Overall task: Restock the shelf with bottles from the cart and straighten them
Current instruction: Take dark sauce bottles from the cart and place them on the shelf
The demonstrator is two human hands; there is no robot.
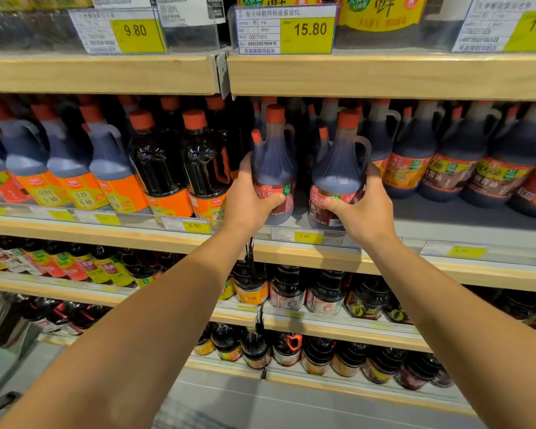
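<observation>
Two dark soy sauce bottles with red caps and dark red labels stand side by side at the front edge of the middle shelf [446, 224]. My left hand [248, 199] grips the left bottle [274, 159] around its lower body, thumb across the label. My right hand [362, 209] grips the right bottle [338, 168] the same way. Both bottles are upright with labels facing me. More bottles of the same kind stand behind them. The cart is not in view.
Orange-labelled bottles [164, 168] crowd the shelf to the left, and red-and-yellow-labelled jugs [446, 162] stand to the right, with a bare strip of shelf in front of them. The wooden shelf above [384, 75] carries price tags. Lower shelves hold several smaller dark bottles [291, 292].
</observation>
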